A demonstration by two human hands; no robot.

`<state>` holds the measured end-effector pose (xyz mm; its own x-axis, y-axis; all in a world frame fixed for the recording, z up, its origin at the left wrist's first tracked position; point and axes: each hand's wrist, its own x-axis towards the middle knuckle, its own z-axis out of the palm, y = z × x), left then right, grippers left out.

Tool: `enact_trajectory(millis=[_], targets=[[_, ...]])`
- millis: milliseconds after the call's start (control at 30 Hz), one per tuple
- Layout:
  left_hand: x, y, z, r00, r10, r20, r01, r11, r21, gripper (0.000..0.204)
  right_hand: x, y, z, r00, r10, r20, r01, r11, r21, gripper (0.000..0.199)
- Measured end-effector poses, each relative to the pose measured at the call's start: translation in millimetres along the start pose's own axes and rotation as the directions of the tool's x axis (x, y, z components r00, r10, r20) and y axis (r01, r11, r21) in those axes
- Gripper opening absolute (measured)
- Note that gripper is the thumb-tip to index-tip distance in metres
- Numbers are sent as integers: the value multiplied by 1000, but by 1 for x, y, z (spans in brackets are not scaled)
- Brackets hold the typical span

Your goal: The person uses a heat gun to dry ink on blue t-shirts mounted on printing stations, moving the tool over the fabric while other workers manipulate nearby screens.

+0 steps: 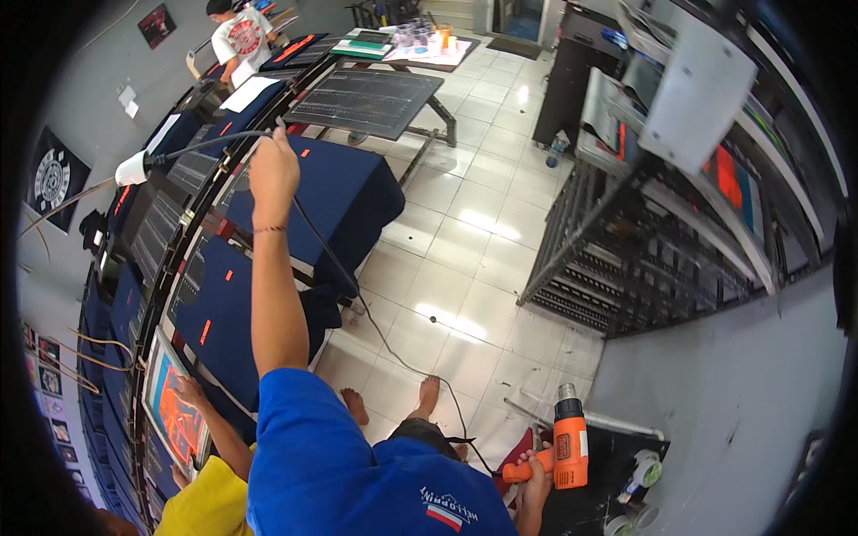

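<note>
My left hand (274, 174) is raised at upper left, its fingers closed on a black power cable (320, 237). One end of the cable leads left to a white socket connector (132, 168) hanging on a cord. The other end drops past my feet to an orange heat gun (569, 451). At lower right my right hand (534, 493) is wrapped round the heat gun's handle, with its metal nozzle pointing up. Below my left arm, navy cloth pieces (228, 317) with small orange prints lie over the boards of a long rack.
A person in yellow (210, 500) at lower left handles a framed printing screen (170, 393). Another person in white (241, 40) stands far left. A dark slotted table (362, 100) is beyond my hand. A metal rack (643, 228) of screens stands right; a bottle (556, 150) is on the tiles.
</note>
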<state>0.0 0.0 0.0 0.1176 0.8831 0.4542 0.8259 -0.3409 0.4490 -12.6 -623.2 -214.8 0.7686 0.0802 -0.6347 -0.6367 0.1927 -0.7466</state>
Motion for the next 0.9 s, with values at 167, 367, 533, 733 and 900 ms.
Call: enact_trajectory(millis=[167, 367, 533, 733, 900], targets=[[36, -53, 34, 1000, 1, 22, -1, 1000, -12, 47, 37, -12, 133, 983, -67, 173, 92, 986, -137, 52], [-11, -94, 74, 973, -123, 196, 152, 978, -142, 38, 97, -38, 259, 935, -98, 340, 157, 976, -152, 48], [-49, -150, 78, 897, -309, 317, 335, 942, -32, 38, 137, -61, 358, 829, 14, 558, 172, 945, -278, 42], [-79, -211, 72, 784, -576, 231, 514, 812, 276, 42, 196, -63, 491, 625, 255, 737, 184, 870, -457, 36], [-109, -234, 94, 655, -751, 80, 704, 645, 296, 36, 223, -61, 621, 281, 436, 855, 203, 844, -497, 35]])
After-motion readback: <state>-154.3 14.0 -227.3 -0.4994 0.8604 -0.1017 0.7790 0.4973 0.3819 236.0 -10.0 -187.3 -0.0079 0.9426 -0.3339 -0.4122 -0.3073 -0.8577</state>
